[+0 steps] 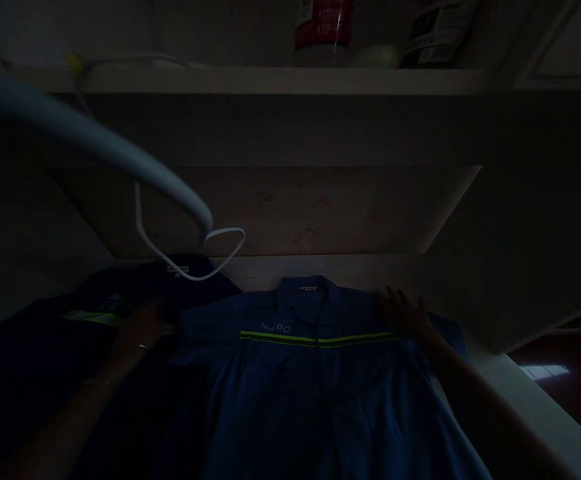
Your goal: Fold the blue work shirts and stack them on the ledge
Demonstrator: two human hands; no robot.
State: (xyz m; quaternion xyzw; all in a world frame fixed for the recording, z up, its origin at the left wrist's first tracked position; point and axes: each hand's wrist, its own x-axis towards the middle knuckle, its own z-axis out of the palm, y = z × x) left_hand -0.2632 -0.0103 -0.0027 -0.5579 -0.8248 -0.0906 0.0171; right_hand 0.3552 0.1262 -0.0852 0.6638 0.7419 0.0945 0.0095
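A blue work shirt [315,373] with a yellow-green chest stripe and white lettering lies spread flat, collar away from me. My right hand [405,313] rests flat on its right shoulder, fingers stretched out. My left hand [137,333], wearing a ring, sits at the shirt's left sleeve edge. Its fingers are lost in the dark, so I cannot make out whether they grip the cloth. The scene is very dim.
A second dark garment [100,307] with a reflective stripe lies to the left. A white hose or arm [95,143] with a thin white cable [190,263] hangs over it. A shelf [250,80] above holds a red-labelled container [323,27] and other packages.
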